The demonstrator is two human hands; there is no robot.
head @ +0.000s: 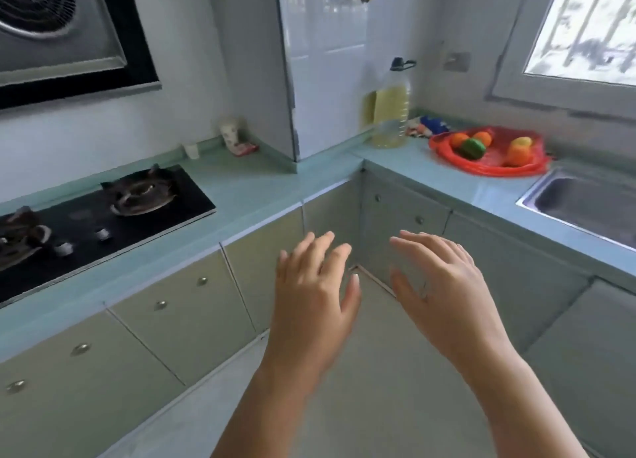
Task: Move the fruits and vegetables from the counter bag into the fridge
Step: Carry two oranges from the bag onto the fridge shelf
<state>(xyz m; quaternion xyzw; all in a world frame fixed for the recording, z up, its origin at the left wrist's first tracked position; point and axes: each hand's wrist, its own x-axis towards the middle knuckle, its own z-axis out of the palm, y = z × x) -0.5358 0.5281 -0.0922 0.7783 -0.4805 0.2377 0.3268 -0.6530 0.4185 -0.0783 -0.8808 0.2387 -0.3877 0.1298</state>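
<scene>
Corner kitchen, pale green counter (261, 196). Red bag (492, 163) lies at the counter's back edge beside the sink (585, 202), 5 fruits and vegetables inside. Left hand (313, 292) and right hand (444, 292) hover above the floor, fingers spread, holding nothing.

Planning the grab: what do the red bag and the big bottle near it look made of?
Red bag: thin glossy plastic, probably; it lies crumpled with shiny folds. Bottle: clear plastic, likely; yellowish liquid shows through its wall.
</scene>
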